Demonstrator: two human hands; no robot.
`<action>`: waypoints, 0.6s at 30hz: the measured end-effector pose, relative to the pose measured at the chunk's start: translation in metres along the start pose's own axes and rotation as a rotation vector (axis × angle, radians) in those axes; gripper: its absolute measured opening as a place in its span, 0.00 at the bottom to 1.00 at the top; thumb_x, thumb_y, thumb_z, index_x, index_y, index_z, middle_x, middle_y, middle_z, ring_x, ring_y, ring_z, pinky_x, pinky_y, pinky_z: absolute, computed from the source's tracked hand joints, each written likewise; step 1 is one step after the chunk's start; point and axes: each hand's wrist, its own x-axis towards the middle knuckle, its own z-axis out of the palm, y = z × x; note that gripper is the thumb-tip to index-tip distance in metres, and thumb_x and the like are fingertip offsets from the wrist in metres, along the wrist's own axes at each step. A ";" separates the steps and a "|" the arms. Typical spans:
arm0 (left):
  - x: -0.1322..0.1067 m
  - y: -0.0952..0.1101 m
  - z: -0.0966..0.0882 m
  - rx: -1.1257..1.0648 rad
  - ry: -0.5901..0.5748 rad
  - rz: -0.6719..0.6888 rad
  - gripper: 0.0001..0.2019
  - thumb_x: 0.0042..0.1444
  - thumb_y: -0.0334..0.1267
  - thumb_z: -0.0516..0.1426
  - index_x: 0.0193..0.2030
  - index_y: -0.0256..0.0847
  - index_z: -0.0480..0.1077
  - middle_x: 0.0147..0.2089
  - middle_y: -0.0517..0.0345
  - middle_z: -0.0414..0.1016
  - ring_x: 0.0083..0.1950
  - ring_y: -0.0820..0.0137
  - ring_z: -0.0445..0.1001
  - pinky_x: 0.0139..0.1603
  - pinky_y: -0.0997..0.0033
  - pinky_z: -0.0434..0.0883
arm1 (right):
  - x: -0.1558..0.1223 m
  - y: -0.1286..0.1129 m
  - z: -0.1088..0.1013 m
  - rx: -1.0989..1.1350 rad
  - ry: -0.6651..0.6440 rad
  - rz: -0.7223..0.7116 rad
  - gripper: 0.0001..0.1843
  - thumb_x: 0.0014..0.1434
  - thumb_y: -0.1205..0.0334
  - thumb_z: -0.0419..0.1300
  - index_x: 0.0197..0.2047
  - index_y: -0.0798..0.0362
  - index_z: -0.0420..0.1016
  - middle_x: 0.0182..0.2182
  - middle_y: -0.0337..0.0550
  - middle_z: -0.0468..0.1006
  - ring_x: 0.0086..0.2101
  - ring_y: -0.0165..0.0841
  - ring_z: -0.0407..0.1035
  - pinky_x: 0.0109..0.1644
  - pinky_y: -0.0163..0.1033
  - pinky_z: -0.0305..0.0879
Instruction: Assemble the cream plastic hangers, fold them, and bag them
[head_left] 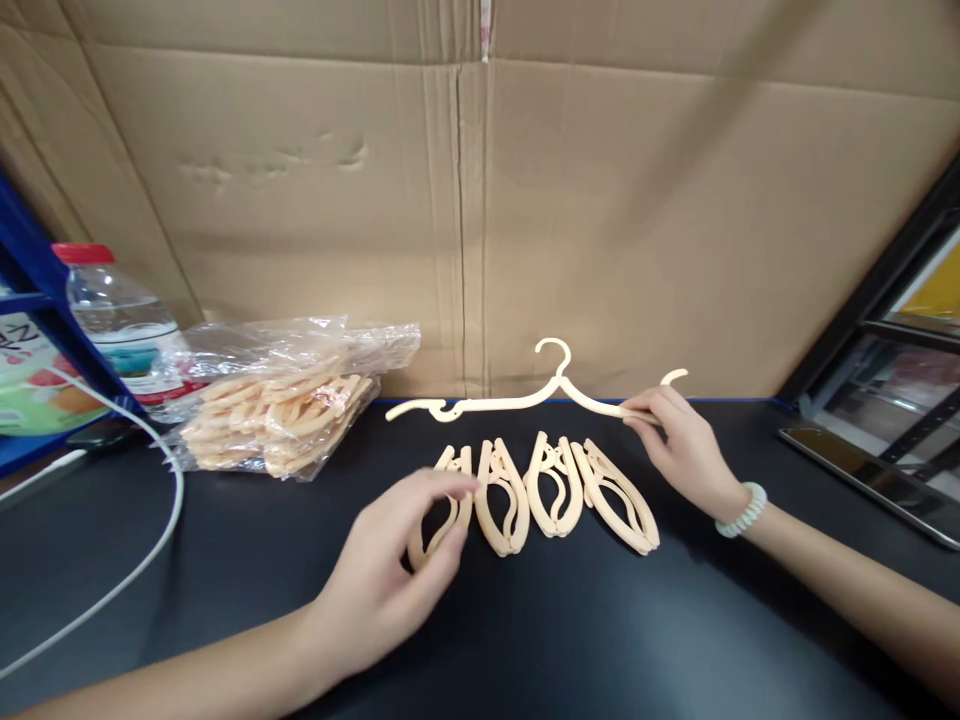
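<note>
Several folded cream plastic hangers lie in a row on the black table. My left hand is closed round the leftmost folded hanger, fingers curled over it. Beside it lie three more folded hangers. Behind the row lies one unfolded cream hanger, spread out with its hook pointing away. My right hand, with a white coil band on its wrist, pinches the right arm of that unfolded hanger.
A clear plastic bag of more folded hangers sits at the left. A water bottle and a white cable are further left. A cardboard wall stands behind. A dark tablet-like slab lies at right.
</note>
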 end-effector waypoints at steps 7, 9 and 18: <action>0.009 -0.019 0.002 -0.305 0.275 -0.524 0.20 0.60 0.47 0.56 0.56 0.42 0.61 0.55 0.48 0.70 0.52 0.62 0.74 0.50 0.59 0.75 | -0.009 -0.030 -0.014 -0.016 0.122 -0.049 0.05 0.65 0.66 0.54 0.40 0.50 0.70 0.34 0.44 0.74 0.37 0.38 0.70 0.41 0.45 0.67; 0.008 -0.019 0.002 -0.350 0.299 -0.509 0.19 0.61 0.46 0.56 0.56 0.43 0.61 0.58 0.49 0.67 0.59 0.60 0.69 0.56 0.58 0.72 | -0.011 -0.036 -0.014 -0.013 0.151 -0.073 0.05 0.64 0.67 0.54 0.40 0.50 0.71 0.34 0.44 0.74 0.36 0.38 0.70 0.41 0.45 0.67; -0.002 -0.009 0.002 -0.232 0.146 -0.136 0.30 0.59 0.33 0.58 0.66 0.51 0.53 0.72 0.50 0.48 0.70 0.56 0.56 0.68 0.53 0.59 | -0.020 -0.050 -0.011 -0.015 0.137 -0.219 0.10 0.61 0.72 0.56 0.43 0.50 0.71 0.34 0.44 0.74 0.37 0.38 0.70 0.42 0.45 0.66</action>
